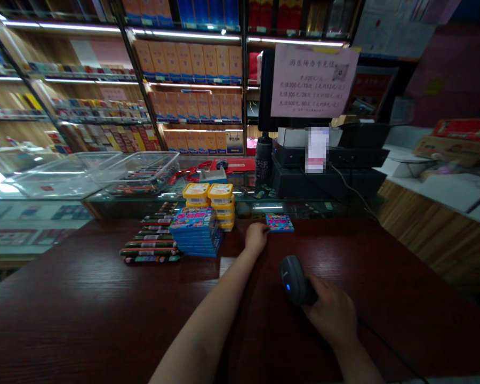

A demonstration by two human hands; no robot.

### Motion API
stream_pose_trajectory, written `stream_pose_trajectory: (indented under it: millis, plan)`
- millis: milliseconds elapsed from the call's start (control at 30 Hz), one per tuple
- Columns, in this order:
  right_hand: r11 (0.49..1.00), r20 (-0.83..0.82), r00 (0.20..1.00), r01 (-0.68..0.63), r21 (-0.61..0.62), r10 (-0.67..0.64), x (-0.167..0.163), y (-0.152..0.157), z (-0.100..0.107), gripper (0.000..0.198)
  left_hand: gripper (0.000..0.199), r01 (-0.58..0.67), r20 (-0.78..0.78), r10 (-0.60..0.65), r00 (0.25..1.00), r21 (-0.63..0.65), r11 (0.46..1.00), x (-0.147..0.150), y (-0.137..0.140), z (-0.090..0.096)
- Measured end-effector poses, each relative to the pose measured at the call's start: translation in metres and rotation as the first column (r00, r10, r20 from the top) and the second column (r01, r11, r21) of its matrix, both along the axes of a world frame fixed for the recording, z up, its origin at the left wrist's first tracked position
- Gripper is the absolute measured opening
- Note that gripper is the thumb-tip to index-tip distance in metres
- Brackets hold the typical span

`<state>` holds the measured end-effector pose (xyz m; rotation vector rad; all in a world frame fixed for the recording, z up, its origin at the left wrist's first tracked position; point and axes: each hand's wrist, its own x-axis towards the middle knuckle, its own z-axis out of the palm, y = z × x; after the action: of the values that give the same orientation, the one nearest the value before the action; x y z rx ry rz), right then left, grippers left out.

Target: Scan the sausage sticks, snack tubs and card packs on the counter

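Observation:
My right hand point(333, 309) is wrapped round the handle of a dark barcode scanner point(293, 277), which has a small blue light glowing on it. My left hand point(256, 238) reaches far across the table, its fingers closed at the left edge of a flat, colourful blue box point(280, 223); the fingertips are partly hidden. To the left of that hand stands a stack of similar blue boxes point(196, 232). Yellow-lidded tubs point(221, 202) are piled just behind the stack. Several dark pens or tubes point(150, 250) lie in rows to its left.
The dark red-brown table point(84, 298) meets a glass counter point(248, 194) at the back. Clear plastic trays point(144, 168) sit there on the left. A monitor with a paper sign point(314, 80) and black machines point(324, 184) stand at the right. The scanner's cable point(392, 349) trails right.

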<state>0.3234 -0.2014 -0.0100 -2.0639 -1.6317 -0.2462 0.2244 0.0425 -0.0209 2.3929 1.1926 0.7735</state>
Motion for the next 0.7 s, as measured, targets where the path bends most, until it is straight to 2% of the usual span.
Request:
stream_pose_trajectory:
  millis: [200,400,567,700]
  plan:
    - [1.000,-0.016,1.000,-0.003,-0.005,0.002,0.001,0.000,-0.001,0.030,0.038,0.107,-0.015,-0.107,0.994,0.021,0.994,0.011,-0.004,-0.005]
    - [1.000,-0.017,1.000,-0.016,-0.002,0.016,0.002,0.001,-0.003,0.025,0.043,0.215,-0.004,-0.215,0.977,0.099,0.972,-0.001,-0.009,-0.005]
    - [1.000,0.024,0.999,-0.020,0.011,0.020,0.003,-0.001,-0.008,0.025,0.035,0.215,0.032,-0.232,0.972,0.265,0.940,-0.036,-0.030,0.015]
    - [1.000,0.077,0.997,-0.007,0.012,0.006,0.003,-0.004,-0.011,0.024,0.032,0.158,0.014,-0.184,0.983,0.451,0.878,-0.080,-0.052,0.042]
